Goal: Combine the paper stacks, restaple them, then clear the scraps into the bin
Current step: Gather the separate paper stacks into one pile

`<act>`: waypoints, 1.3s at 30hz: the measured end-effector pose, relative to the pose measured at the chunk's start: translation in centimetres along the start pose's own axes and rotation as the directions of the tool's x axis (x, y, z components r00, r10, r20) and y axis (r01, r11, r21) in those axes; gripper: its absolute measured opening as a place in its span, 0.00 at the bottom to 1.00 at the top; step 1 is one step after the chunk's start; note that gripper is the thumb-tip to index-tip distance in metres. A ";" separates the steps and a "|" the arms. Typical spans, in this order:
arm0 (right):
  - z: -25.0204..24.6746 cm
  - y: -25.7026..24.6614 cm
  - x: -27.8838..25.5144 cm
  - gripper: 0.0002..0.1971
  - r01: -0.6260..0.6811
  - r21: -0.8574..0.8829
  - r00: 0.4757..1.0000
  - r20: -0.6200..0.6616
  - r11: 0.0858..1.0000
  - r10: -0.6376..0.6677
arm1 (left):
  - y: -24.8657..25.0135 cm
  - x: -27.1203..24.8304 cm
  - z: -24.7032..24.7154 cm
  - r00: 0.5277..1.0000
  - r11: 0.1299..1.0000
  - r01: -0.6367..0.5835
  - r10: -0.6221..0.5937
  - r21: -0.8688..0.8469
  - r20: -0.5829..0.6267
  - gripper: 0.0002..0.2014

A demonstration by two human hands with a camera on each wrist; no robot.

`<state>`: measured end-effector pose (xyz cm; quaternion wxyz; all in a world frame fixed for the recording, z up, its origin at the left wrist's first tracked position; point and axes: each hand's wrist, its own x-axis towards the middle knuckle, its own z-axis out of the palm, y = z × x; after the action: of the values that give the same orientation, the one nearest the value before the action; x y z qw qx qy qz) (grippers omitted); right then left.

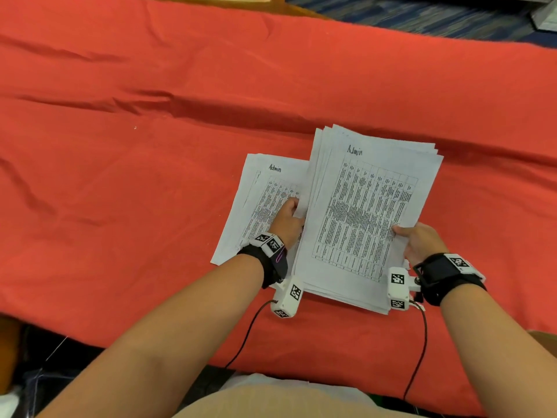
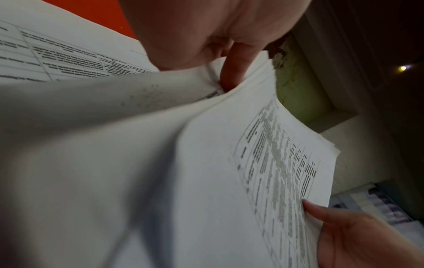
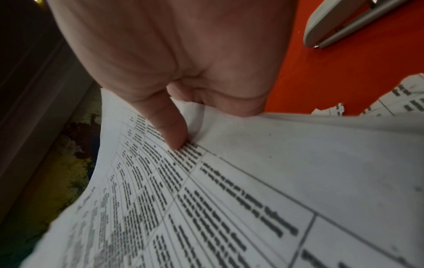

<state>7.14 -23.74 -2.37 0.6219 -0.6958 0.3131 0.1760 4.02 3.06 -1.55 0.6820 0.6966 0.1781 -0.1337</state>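
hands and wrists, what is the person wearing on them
Both forearms are bare, with no sleeves in view. Each wrist carries a broad black strap holding a white boxy camera module with black-and-white square tag markers on its faces. A thin dark cable runs back from each module toward the body. The left hand strap has a small pink-purple mark; the right hand wears no rings or gloves.

- A table draped in a wrinkled red cloth [image 1: 150, 122] carried everything.
- A thin stack of printed sheets [image 1: 256, 200], headed "Admin" in handwriting, lay flat on the cloth near its front edge.
- In the right wrist view, a grey stapler [image 3: 344, 23] rested on the cloth, apart from the sheets.
- Torn paper scraps [image 3: 339, 108] lay on the cloth near the stapler, on its near side.
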 end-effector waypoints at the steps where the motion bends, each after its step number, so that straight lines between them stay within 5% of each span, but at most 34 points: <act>1: 0.2 -0.1 -0.3 0.17 -0.014 -0.010 1.000 -0.005 1.000 0.014 | 0.1 -0.2 0.2 1.000 0.999 0.021 -0.021 -0.030 0.009 0.16; 8: 0.8 -0.2 -1.1 0.19 0.019 0.009 0.999 0.033 1.000 -0.019 | -0.9 -0.8 1.3 1.000 0.950 -0.004 -0.005 0.313 0.028 0.23; 13: 0.8 -0.2 -1.6 0.20 0.090 0.004 0.988 0.127 0.996 -0.090 | -1.4 -0.2 1.3 0.999 0.961 -0.003 0.017 0.278 -0.046 0.24; 20: -0.1 0.4 -1.1 0.20 0.177 -0.078 0.984 0.016 0.981 -0.176 | -2.3 0.7 -0.8 0.998 0.949 -0.009 0.028 0.316 -0.056 0.20; 22: -0.8 0.3 -1.1 0.20 0.181 -0.029 0.983 -0.013 0.983 -0.182 | -2.9 1.5 -2.8 0.985 0.877 0.046 0.040 0.478 -0.167 0.18; 24: -1.8 0.2 -1.1 0.20 0.176 -0.004 0.984 -0.038 0.984 -0.176 | -3.9 2.6 -5.2 0.953 0.717 0.172 0.052 0.676 -0.298 0.17; 26: -2.6 0.2 -1.1 0.20 0.164 0.024 0.986 -0.046 0.986 -0.163 | -4.9 3.1 -7.0 0.917 0.601 0.303 0.029 0.740 -0.399 0.23; 30: -3.4 0.3 -1.3 0.22 0.148 0.051 0.988 -0.046 0.988 -0.145 | -5.7 3.9 -8.3 0.896 0.592 0.380 -0.044 0.711 -0.442 0.34; 35: -2.4 0.4 -1.7 0.23 0.147 0.060 0.989 -0.034 0.987 -0.145 | -5.4 5.0 -8.3 0.877 0.657 0.413 -0.098 0.631 -0.471 0.28; 39: -1.8 0.4 -1.9 0.22 0.145 0.061 0.989 -0.031 0.988 -0.143 | -4.8 5.2 -8.9 0.837 0.566 0.513 -0.161 0.645 -0.524 0.24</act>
<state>5.23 -25.15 -1.13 0.6504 -0.6989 0.2756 0.1117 6.11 12.34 -7.81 0.2290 0.8803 0.3751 -0.1786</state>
